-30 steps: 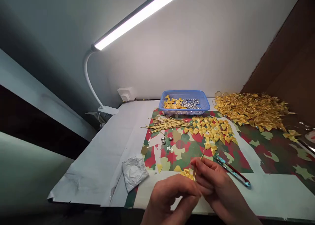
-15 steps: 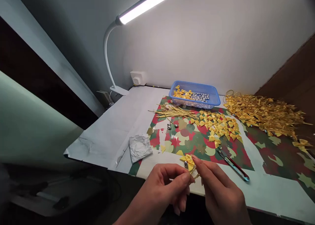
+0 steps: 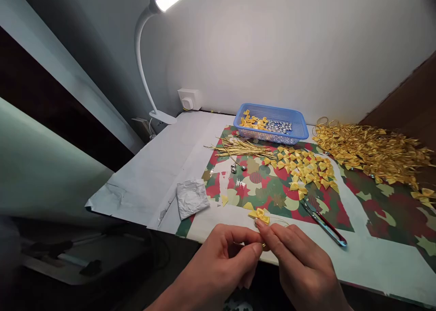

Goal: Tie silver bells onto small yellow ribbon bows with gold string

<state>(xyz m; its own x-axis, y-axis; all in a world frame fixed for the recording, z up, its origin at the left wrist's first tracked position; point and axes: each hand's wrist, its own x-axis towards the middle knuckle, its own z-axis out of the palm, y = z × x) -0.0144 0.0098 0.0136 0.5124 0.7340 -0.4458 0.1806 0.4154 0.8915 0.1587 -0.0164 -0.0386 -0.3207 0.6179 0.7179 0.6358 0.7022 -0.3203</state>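
A pale wall (image 3: 259,52) is standing behind the paper-covered table (image 3: 163,165), where a patterned sheet (image 3: 252,190) is spreading out. A white lamp (image 3: 139,52) is bending over from the left; a heap of gold bows (image 3: 371,152) is sprawling at the far right, and a blue basket (image 3: 293,138) is sitting by the wall. At the near edge 2 hands are meeting: the left hand (image 3: 225,261) is pinching a gold cord (image 3: 264,245) between thumb and forefinger, and the right hand (image 3: 303,265) is pinching it too. Loose yellow bows (image 3: 308,177) are covering the sheet's right part, gold strands (image 3: 243,148) lying beside them. Snips (image 3: 335,238) are resting near the right hand. 1 yellow bow (image 3: 262,213) is showing just beyond the fingertips; whether they're touching it, I'm not managing to tell. Silver beads (image 3: 233,169) are lying below the strands.
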